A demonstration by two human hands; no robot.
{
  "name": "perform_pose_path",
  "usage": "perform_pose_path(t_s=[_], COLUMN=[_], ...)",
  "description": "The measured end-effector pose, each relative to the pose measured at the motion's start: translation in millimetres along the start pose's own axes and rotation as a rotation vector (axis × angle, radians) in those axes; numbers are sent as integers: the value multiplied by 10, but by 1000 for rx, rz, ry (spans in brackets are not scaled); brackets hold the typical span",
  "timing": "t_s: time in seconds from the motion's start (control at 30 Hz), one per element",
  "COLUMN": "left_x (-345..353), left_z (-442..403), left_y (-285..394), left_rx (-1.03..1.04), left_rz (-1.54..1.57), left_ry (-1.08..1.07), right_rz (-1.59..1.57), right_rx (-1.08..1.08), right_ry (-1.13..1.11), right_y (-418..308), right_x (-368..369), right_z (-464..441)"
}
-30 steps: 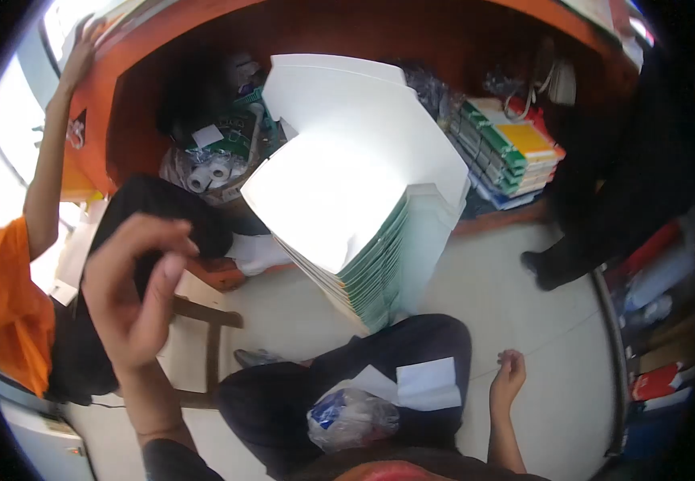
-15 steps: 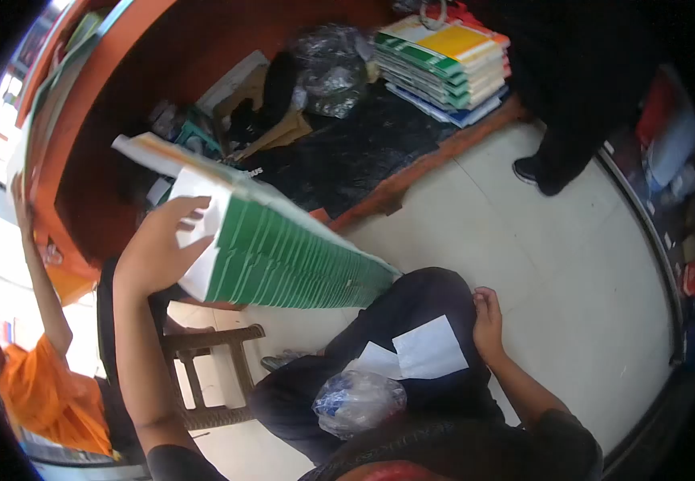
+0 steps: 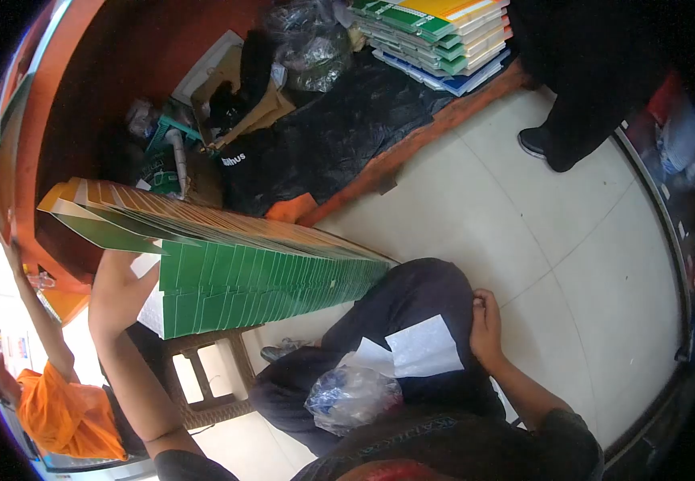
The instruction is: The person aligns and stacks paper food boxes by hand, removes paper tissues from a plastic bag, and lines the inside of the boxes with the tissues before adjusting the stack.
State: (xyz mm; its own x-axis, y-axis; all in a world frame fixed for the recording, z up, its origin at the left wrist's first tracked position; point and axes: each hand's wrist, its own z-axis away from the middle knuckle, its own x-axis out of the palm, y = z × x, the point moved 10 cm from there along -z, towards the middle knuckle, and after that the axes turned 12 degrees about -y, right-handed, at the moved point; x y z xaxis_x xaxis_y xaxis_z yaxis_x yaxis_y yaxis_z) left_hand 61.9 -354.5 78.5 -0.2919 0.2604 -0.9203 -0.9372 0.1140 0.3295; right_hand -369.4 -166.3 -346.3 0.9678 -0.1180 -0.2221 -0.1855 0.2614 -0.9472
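A long row of green-edged card folders [image 3: 259, 284], with orange and white faces, stands on edge from my left hand to my knee. My left hand [image 3: 123, 297] is at the near-left end of the row, beside a white sheet. Its fingers are hidden behind the folders. Resting against the outside of my knee, my right hand [image 3: 487, 329] has loosely curled fingers and nothing in it. White paper pieces [image 3: 425, 346] lie on my lap, next to a crumpled clear plastic bag [image 3: 351, 398] with something blue inside.
A pile of similar folders [image 3: 452, 40] sits on the low orange-edged shelf [image 3: 420, 148], with plastic bags [image 3: 307, 52] and cardboard nearby. Another person's dark shoe [image 3: 544, 148] is on the tiled floor. At left, someone in an orange shirt [image 3: 67, 413] reaches up; a wooden stool [image 3: 211, 373] stands near.
My left hand has moved left and down, and its fingers have gone out of sight behind the folders. The folders' top edges have fanned apart at that end. My right hand stays put.
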Motion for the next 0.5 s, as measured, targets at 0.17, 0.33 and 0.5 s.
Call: perform_pose_path(t_s=[0.17, 0.33, 0.5], left_x=[176, 83, -207], left_z=[3, 100, 464], left_y=[172, 132, 341], left_rx=[4, 3, 179], left_rz=[-272, -255, -16], left_ry=[-161, -45, 232], right_rz=[-34, -57, -66], right_rx=[-25, 19, -28], right_ry=[-2, -2, -1], right_y=[2, 48, 7], right_x=[26, 22, 34], right_z=[-21, -5, -35])
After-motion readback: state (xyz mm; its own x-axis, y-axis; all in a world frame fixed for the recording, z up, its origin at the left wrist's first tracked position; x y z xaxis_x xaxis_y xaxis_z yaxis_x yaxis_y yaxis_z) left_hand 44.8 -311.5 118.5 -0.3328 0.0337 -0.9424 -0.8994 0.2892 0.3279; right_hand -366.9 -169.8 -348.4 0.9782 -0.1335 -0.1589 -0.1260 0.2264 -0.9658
